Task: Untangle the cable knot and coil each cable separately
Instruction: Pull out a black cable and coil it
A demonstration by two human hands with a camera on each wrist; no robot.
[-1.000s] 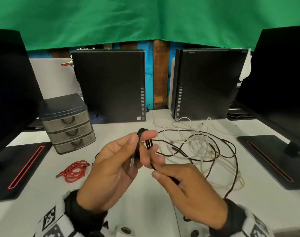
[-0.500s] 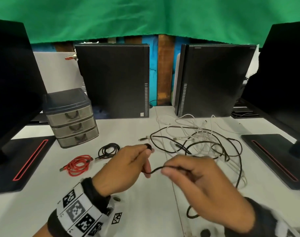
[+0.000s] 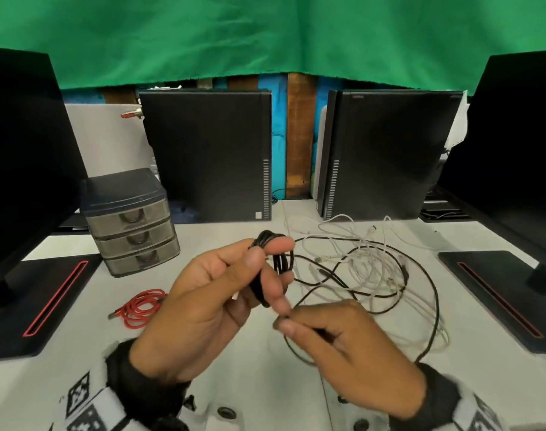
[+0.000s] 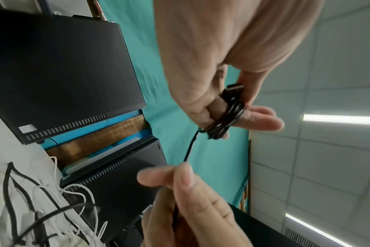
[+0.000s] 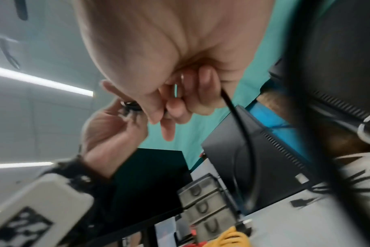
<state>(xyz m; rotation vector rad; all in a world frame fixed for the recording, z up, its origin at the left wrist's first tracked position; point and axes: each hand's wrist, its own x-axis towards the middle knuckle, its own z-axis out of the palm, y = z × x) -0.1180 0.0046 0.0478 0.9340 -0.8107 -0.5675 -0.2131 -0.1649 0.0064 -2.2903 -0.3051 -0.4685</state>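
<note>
**Black cable half-wound, white tangle on the desk**

Left hand [image 3: 215, 301] raised above the white table [image 3: 63, 353], palm toward the camera; fingers curled through several turns of the black cable [image 3: 267, 244], thumb pressing the loops against the fingers; in the left-wrist view the turns sit round the fingertips [image 4: 262, 118] with a USB plug [image 4: 232, 88] sticking up beside them. Right hand [image 3: 343, 346] lower and just right of the left; thumb and forefinger pinch a single strand of the same black cable, other fingers folded in; a short taut run of cable joins the two hands; right-wrist view blurred, shows the strand leaving the closed fingers and little more.

From the right hand the black cable drops to the table in a wide loop and runs back into the cable knot [image 3: 368, 269], a loose pile of white cables [image 3: 343, 219] and black strands lying beyond both hands, near the right computer tower [image 3: 390, 154].

Red cable [image 3: 141, 306] lies coiled on the table left of the left hand, well apart from the knot; grey three-drawer organiser [image 3: 131, 225] behind it, beside the left computer tower [image 3: 209, 150]; monitor base [image 3: 32, 303] at the left edge, another monitor base [image 3: 498, 293] at the right; green cloth [image 3: 265, 35] hangs across the back.
</note>
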